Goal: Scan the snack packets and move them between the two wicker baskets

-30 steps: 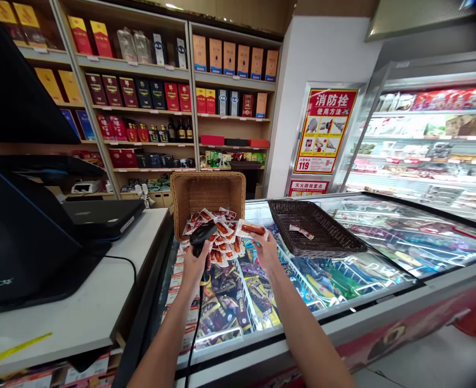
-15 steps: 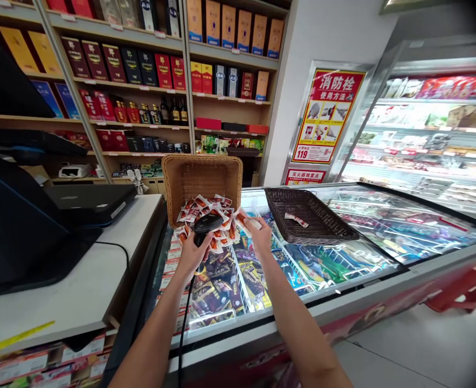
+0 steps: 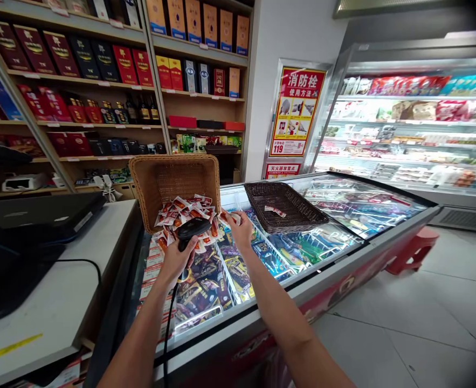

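My left hand is wrapped round the handle of a black corded barcode scanner, whose head points right. In my right hand is a small white-and-red packaged snack, pinched at one end; the fingers partly cover it. Behind both hands, a tan wicker basket lies tipped toward me, with many similar snack packets spilling from its mouth onto the glass. To the right of my right hand, a dark brown wicker tray holds one such packet.
Basket and tray rest on a glass-topped chest freezer full of packaged goods. At left stands a white counter with black checkout equipment. Shelves of boxed bottles line the back. A red stool is on the floor at right.
The camera view has turned right, so the scene sits further left. The packet in my right hand has come round beside the scanner's front end. Both hands keep their hold.
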{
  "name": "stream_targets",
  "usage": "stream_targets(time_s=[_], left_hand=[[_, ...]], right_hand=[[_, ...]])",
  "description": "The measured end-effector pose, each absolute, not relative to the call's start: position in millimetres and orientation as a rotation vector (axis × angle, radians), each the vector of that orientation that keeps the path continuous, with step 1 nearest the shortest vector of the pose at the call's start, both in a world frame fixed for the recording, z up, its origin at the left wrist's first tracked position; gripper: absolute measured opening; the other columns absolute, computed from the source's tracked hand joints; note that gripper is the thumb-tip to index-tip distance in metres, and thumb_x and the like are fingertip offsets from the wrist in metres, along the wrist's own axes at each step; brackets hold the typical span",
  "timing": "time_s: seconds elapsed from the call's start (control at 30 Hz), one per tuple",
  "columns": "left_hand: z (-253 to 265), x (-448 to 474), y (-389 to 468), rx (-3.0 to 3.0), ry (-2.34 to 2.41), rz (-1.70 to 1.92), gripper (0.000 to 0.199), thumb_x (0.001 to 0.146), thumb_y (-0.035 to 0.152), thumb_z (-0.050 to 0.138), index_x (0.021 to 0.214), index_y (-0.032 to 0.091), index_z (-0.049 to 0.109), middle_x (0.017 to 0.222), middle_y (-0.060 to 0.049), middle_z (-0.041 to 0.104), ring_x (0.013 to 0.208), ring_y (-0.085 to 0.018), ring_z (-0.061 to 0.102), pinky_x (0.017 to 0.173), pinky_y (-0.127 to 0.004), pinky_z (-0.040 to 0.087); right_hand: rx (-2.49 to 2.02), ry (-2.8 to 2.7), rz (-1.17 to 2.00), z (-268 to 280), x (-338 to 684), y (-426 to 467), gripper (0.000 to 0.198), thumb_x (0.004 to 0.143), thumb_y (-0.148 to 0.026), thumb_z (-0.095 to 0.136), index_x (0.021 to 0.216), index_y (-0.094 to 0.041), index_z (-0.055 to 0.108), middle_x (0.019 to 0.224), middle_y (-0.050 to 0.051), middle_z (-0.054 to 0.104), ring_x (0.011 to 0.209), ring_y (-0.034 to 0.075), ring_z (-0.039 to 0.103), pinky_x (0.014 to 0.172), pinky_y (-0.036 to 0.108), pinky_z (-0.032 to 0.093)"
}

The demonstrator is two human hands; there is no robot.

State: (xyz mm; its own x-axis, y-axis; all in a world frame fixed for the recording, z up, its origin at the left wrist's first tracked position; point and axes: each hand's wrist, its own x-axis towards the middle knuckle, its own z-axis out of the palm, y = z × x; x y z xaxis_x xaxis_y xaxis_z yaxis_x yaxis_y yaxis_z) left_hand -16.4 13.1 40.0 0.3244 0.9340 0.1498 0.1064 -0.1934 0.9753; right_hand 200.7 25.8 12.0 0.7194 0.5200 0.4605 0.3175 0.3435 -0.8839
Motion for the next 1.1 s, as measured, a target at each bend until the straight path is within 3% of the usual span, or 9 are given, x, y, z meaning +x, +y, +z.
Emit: stream_targets(time_s=[0.47, 0.77, 0.93, 1.1], left_hand=[[44.1, -19.4, 12.5, 1.701, 1.025, 0.957, 0.050, 0.078, 0.063, 0.070, 0.061, 0.022, 0.047, 0.045, 0.002, 0.049, 0.038, -0.011, 0.043, 0.042, -0.025, 0.034], [49.4, -15.6, 12.0, 1.545, 1.012, 1.076, 0.056, 0.068, 0.072, 0.075, 0.070, 0.019, 0.055, 0.051, 0.003, 0.051, 0.038, -0.011, 0.043, 0.037, -0.023, 0.031], [54.3, -26.3, 23.2, 1.264, 1.069, 1.272, 0.058, 0.062, 0.069, 0.083, 0.075, 0.021, 0.053, 0.055, 0.004, 0.055, 0.040, -0.011, 0.045, 0.036, -0.024, 0.034], [62.7, -50.3, 31.1, 1.068, 1.072, 1.433, 0.058, 0.064, 0.069, 0.082, 0.078, 0.022, 0.050, 0.056, 0.005, 0.053, 0.041, -0.012, 0.048, 0.036, -0.025, 0.036]], right_hand=[[-1.120, -0.927, 0.239, 9.9, 202.9, 28.9, 0.036, 0.079, -0.053, 0.073, 0.091, -0.020, 0.070, 0.088, 0.004, 0.075, 0.078, 0.019, 0.066, 0.075, 0.031, 0.054], [-1.131, -0.713, 0.231, 10.4, 220.2, 36.7, 0.043, 0.078, -0.056, 0.071, 0.095, -0.016, 0.070, 0.086, 0.007, 0.074, 0.075, 0.019, 0.066, 0.071, 0.029, 0.054], [-1.093, -0.275, 0.112, 11.3, 268.2, 40.8, 0.056, 0.088, -0.064, 0.054, 0.115, -0.015, 0.062, 0.107, 0.015, 0.074, 0.092, 0.023, 0.070, 0.077, 0.036, 0.059], [-0.957, -0.431, 0.171, 2.4, 266.9, 44.7, 0.063, 0.086, -0.061, 0.058, 0.132, -0.018, 0.052, 0.135, 0.017, 0.063, 0.120, 0.022, 0.065, 0.095, 0.038, 0.056]])
